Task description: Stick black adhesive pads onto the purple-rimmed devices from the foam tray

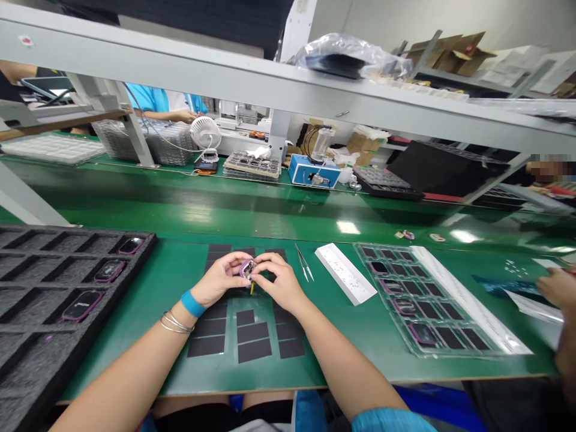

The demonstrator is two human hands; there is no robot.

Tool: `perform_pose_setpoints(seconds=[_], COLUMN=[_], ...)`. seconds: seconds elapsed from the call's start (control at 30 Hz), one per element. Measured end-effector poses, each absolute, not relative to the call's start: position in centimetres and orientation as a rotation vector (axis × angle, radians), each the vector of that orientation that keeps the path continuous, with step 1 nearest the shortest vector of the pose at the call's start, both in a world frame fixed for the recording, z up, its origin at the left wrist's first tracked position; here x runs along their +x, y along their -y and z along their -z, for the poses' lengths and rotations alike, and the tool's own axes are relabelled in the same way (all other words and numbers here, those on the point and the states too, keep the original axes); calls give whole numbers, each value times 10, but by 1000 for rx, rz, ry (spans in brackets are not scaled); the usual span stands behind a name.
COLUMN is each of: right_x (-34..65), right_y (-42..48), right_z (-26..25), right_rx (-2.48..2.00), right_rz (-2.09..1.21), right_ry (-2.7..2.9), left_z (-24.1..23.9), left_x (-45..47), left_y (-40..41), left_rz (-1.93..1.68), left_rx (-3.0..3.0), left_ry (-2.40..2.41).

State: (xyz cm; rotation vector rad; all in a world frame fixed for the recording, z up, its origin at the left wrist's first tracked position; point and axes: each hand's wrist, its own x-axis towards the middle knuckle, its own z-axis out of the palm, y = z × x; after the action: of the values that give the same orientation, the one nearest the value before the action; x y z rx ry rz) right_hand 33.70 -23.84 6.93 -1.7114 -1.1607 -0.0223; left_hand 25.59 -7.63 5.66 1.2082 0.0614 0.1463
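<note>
A small purple watch case (245, 269), its inner parts showing on the side turned to the right, is held above the middle of the bench. My left hand (216, 281) grips it from the left between thumb and fingers, a blue band and bangles on the wrist. My right hand (282, 285) is closed at its right edge, thumb and fingertips on it. Something yellow (252, 288) hangs just below the case. Under both hands lie dark rectangular pads (253, 342) in columns. To the right are metal tweezers (305, 263) and a white tray (344, 273) with tiny parts.
A black foam tray (135, 273) with several purple watches stands at the left. On the right, a clear plastic tray (407, 342) holds watches and dark pads. A co-worker's hand (558, 288) is at the far right. A grey shelf beam (252, 72) crosses overhead.
</note>
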Motion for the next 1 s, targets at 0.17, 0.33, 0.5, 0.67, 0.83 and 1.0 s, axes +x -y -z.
perform_pose_setpoints(seconds=[0.17, 0.33, 0.5, 0.67, 0.83, 1.0], right_x=[332, 351, 412, 431, 377, 336], right_y=[236, 248, 315, 334, 267, 232], right_z=[-70, -84, -101, -98, -84, -67], right_rx=[-1759, -1814, -2292, -2447, -1816, -1712], right_rz=[-27, 121, 370, 414, 10, -55], right_ry=[1171, 1102, 393, 223, 729, 842], left_z=[-59, -59, -60, -60, -59, -58], left_x=[256, 256, 255, 254, 255, 256], left_y=[77, 77, 79, 82, 84, 84], left_rz=[-144, -140, -96, -71, -72, -92], left_rx=[1192, 1186, 1121, 1046, 1020, 1006], left_ry=[-99, -160, -150, -139, -120, -115])
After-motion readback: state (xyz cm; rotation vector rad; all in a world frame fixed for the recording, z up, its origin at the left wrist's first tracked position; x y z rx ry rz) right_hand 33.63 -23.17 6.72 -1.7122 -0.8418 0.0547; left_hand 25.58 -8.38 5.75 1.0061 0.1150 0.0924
